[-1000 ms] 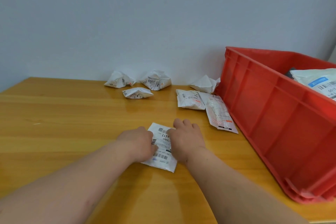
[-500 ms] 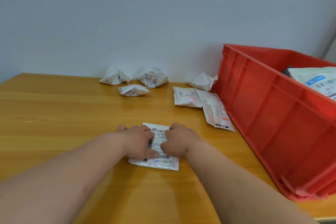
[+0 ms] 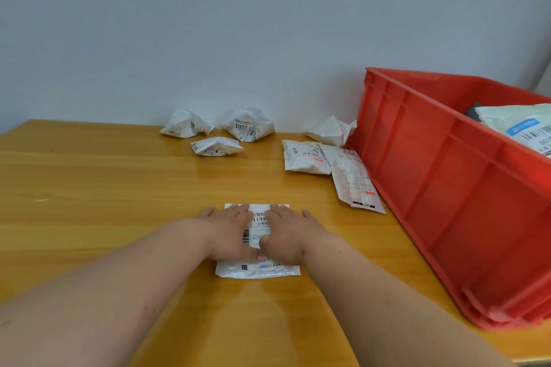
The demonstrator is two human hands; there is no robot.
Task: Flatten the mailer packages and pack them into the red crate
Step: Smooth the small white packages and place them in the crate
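A white mailer package (image 3: 258, 270) with a barcode label lies flat on the wooden table in front of me. My left hand (image 3: 231, 232) presses its left half with fingers spread flat. My right hand (image 3: 288, 234) presses the right half the same way, thumbs meeting near the middle. The red crate (image 3: 441, 188) stands at the right, with a flattened white mailer (image 3: 518, 128) inside it. Near the wall lie crumpled mailers: one at the far left (image 3: 185, 127), one marked 2003 (image 3: 249, 128), a smaller one (image 3: 216, 146) and one by the crate's corner (image 3: 332, 131).
Two flatter mailers lie beside the crate: a folded one (image 3: 305, 155) and a long one (image 3: 356, 183). The table's (image 3: 89, 188) left half is bare wood. A grey wall stands behind. The table's front edge shows at the lower right.
The mailer has turned from a slant to square in front of me. Both hands have opened from curled to flat and slid forward over it.
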